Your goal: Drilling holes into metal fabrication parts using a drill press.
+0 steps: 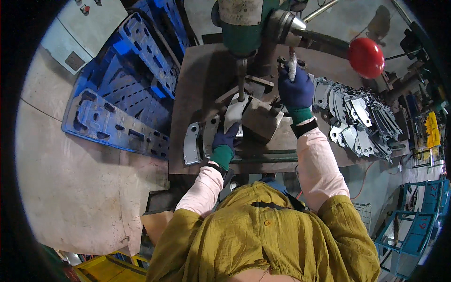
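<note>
A green drill press [242, 37] stands over the metal worktable, and its long drill bit [242, 77] comes down onto a curved silvery metal plate [235, 113]. My left hand [226, 140], in a dark blue glove with a green cuff, grips the near end of this plate, a finger lying along it. The same kind of glove covers my right hand [296, 89], which is closed round a feed lever [292, 66] with a pale wrapped grip. Beside the plate sits a blocky steel fixture [262, 118]. Two drilled plates, one of them a curved plate [191, 143], lie left of my left hand.
A large heap of grey metal plates [359, 113] covers the table's right side. Above it sticks out a red ball knob [366, 58] on a lever. Blue plastic pallets [112, 122] lean at the left, below a grey cabinet [89, 28]. Blue metal racks [416, 216] stand at right.
</note>
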`<state>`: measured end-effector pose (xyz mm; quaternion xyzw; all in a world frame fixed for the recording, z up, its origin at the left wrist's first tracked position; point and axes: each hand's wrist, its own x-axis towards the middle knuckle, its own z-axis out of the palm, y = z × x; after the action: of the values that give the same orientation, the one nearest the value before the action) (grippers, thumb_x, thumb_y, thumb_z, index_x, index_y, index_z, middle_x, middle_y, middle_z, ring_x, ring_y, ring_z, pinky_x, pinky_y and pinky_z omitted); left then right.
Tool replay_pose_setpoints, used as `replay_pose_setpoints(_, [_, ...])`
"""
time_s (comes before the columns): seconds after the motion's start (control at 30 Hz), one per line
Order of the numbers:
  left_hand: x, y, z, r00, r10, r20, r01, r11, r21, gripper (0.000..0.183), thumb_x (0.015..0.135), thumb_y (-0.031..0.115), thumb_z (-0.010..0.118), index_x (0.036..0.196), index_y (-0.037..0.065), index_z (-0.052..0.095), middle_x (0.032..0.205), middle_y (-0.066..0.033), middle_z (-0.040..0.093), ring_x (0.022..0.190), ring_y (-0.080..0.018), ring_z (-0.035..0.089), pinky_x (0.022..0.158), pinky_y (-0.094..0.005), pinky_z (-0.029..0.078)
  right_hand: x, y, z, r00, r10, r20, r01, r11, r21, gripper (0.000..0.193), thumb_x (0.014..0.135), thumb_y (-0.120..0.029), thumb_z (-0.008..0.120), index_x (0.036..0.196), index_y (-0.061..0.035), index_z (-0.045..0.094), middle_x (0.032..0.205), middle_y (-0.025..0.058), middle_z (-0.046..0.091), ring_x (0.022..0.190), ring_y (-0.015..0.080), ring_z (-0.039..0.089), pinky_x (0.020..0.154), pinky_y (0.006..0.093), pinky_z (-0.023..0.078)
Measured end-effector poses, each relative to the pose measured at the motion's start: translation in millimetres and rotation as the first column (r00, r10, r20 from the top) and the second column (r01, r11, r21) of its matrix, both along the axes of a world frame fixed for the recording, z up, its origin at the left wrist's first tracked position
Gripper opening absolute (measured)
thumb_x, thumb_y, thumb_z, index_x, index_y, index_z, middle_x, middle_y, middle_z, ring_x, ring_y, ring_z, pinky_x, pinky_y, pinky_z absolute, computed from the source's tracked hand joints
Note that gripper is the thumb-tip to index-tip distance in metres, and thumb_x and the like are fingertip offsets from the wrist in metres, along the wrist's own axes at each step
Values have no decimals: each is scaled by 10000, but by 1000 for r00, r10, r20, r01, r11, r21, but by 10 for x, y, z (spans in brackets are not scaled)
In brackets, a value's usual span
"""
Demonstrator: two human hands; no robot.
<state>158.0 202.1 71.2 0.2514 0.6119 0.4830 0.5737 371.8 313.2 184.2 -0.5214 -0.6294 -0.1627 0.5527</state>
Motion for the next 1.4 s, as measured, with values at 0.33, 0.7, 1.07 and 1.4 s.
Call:
replay_pose_setpoints(0.33, [-10, 44, -215, 993, 51, 103, -56, 997, 48, 839, 714, 478, 809, 1323, -18, 515, 1104, -162, 643, 818, -223, 672, 685, -367, 571, 65, 150, 44, 982, -88, 168, 84, 996, 26, 251, 838, -283, 688, 1051, -149, 687, 852, 148, 666, 771, 381, 650, 641, 460, 526])
replay_pose_setpoints(0.7, [32, -6, -218, 986, 80, 145, -92, 993, 74, 595, 797, 333, 771, 1293, 76, 565, 1034, -104, 662, 736, -186, 669, 613, -292, 584, 732, 1042, 490, 927, -72, 368, 60, 997, 46, 235, 798, -297, 688, 950, -138, 608, 835, 110, 627, 754, 368, 631, 623, 484, 503])
replay_pose_setpoints(1.07, [-125, 134, -519, 965, -40, -260, 14, 995, -101, 725, 770, 492, 750, 1280, 11, 567, 1110, -179, 659, 786, -223, 688, 647, -325, 578, 221, 181, -87, 891, 295, -346, -431, 789, -438, 241, 887, -238, 654, 1082, -102, 696, 902, 127, 713, 791, 223, 688, 711, 341, 531])
replay_pose_setpoints(1.4, [43, 17, -181, 994, 50, 100, -56, 997, 61, 465, 819, 391, 753, 1117, 46, 661, 889, -91, 677, 707, -181, 650, 624, -296, 536, -305, -1132, 1335, -281, 47, -959, -957, 58, 283, 475, 955, -384, 515, 1184, 24, 602, 839, 95, 675, 718, 195, 665, 656, 372, 575])
